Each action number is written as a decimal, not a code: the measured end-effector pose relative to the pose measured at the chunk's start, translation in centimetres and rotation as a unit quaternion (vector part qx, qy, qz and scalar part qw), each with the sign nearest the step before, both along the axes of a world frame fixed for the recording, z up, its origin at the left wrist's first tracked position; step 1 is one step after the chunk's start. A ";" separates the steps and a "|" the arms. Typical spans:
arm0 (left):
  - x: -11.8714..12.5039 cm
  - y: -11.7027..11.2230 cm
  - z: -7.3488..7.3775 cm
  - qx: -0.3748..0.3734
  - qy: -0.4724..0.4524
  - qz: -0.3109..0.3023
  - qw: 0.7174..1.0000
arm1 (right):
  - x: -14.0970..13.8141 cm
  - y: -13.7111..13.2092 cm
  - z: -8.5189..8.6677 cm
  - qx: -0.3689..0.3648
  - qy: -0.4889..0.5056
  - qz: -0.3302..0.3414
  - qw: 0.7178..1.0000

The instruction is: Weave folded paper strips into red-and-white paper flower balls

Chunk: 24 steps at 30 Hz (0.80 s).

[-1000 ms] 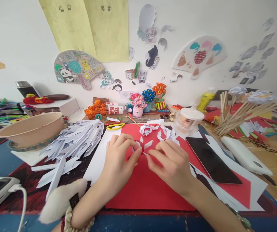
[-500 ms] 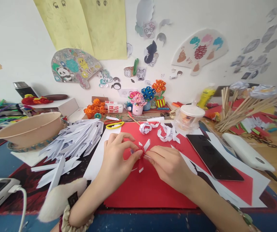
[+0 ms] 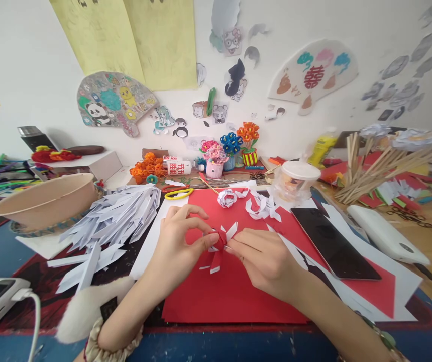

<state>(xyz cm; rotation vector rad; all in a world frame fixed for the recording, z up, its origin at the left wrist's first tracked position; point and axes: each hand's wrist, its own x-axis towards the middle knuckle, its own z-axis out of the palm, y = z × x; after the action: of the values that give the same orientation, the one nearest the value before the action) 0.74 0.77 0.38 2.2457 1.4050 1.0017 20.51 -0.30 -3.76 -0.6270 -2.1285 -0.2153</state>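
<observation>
Over the stacked red paper sheets, a small folded knot of red and white paper strips is held between both hands. Several strip ends stick out of it, upward and downward. My left hand is closed, pinching the left side of the knot between thumb and fingertip. My right hand is closed at its right side, fingers pinched on a white strip end; the exact grip is partly hidden. Just beyond the hands lie a white paper rose on a stick and a loose white paper curl.
On the left are a pile of white paper strips and a beige bowl. A black phone, a white power bank and a lidded tub stand on the right. Yellow-handled scissors lie behind the left hand.
The paper knot has turned between my fingers, and more of its red face and lower strips now show. Both hands stay in nearly the same place. The view has shifted slightly.
</observation>
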 end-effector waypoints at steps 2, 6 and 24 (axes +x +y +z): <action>-0.1 0.1 0.0 -0.005 -0.006 -0.004 1.000 | 0.1 0.0 0.0 0.003 0.000 0.009 1.000; -0.2 0.2 0.2 -0.025 -0.024 -0.010 0.999 | 0.1 -0.1 0.1 0.022 -0.006 0.018 1.000; -0.2 -0.2 0.9 -0.092 -0.093 -0.020 0.991 | -0.3 -0.8 0.7 0.130 0.015 -0.030 0.991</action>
<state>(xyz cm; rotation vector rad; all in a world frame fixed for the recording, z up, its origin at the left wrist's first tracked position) 0.50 0.54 1.32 1.9865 1.3106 0.9958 20.20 -1.07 -3.10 -0.5361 -2.0106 -0.5044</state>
